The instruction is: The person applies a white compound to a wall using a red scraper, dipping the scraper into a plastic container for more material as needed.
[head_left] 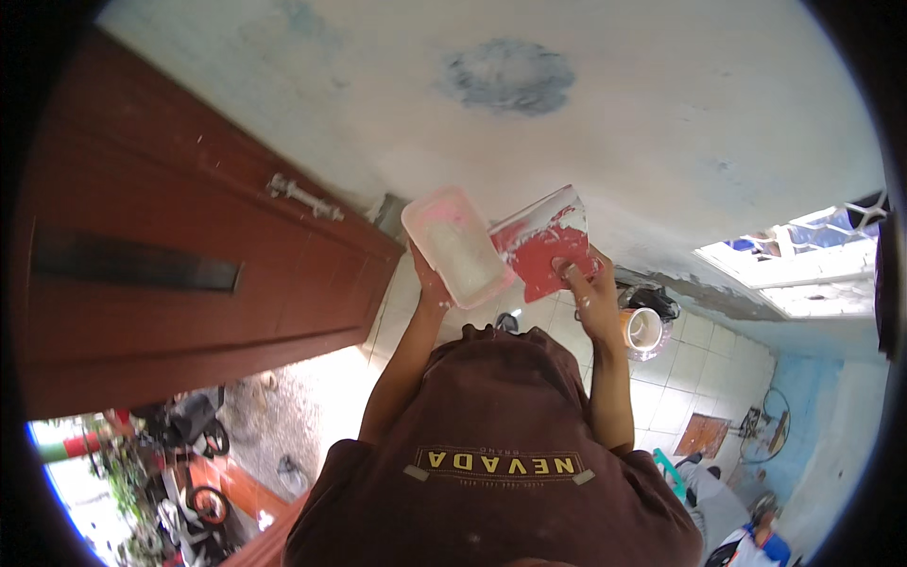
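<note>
My left hand (426, 282) grips a pale pink plastic container (455, 248) from its left side, with whitish material inside. My right hand (586, 288) is closed on a red putty spreader (540, 253), its thumb on the face, which is smeared with white. The spreader's left edge is beside or against the container's rim; I cannot tell if they touch. Both are held up before a pale wall (652, 123) that has a grey-blue patch higher up.
A brown door (142, 198) with a handle is at the left. Below it are parked motorcycles (189, 439) and plants outside. A grilled window (794, 255) is at the right. On the tiled floor (680, 359) stand a white-and-orange bucket (644, 329) and dark items; several objects lie at lower right.
</note>
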`<state>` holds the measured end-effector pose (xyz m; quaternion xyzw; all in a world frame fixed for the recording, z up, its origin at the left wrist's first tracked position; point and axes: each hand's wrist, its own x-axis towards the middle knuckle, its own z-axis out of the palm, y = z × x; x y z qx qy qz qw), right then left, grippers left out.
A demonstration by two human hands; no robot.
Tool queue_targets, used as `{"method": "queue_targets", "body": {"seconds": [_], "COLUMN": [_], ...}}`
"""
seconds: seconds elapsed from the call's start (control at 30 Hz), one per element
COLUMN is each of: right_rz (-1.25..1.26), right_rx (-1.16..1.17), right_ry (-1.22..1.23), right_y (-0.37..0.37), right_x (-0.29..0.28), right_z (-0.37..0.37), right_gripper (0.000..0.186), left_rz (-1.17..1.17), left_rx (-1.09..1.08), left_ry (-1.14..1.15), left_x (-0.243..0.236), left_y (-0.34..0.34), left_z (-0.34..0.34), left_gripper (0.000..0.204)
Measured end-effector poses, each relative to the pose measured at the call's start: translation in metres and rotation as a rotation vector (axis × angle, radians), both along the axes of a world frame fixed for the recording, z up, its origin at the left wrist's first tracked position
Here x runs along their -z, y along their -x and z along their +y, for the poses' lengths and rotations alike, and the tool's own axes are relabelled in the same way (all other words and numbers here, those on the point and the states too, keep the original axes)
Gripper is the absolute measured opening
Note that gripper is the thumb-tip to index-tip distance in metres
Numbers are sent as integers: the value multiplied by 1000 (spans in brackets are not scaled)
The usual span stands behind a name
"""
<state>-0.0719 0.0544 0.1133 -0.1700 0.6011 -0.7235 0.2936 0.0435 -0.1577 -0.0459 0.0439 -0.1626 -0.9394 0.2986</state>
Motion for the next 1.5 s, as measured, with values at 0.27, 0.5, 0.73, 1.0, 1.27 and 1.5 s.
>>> {"method": "queue_targets", "body": {"seconds": [0.27, 0.5, 0.73, 1.0, 1.27, 1.5], "right_rz": [761, 1099, 885, 917, 972, 1004], "right_rx": [-124, -33, -56, -9, -21, -99], "right_ry": [-184, -296, -419, -380, -467, -528], "right_y": [-38, -40, -42, -31, -27, -14], "right_x": [-51, -4, 26, 8, -1, 26], "right_z": [-28, -33, -18, 3, 12, 10], "right_gripper": [19, 27, 29, 33, 34, 42], "left_rz": [-173, -245, -210, -73, -99, -89], "left_rx": [-140, -272, -212, -34, 39, 65], "left_ry": [201, 314, 333, 157, -3, 18], "left_x": [-20, -46, -56, -51, -46, -46], "left_y": [-38, -24, -4, 18, 31, 36], "left_z": [5, 52, 90, 112, 118, 113], "left_gripper": [70, 79, 72, 66, 77, 71]}}
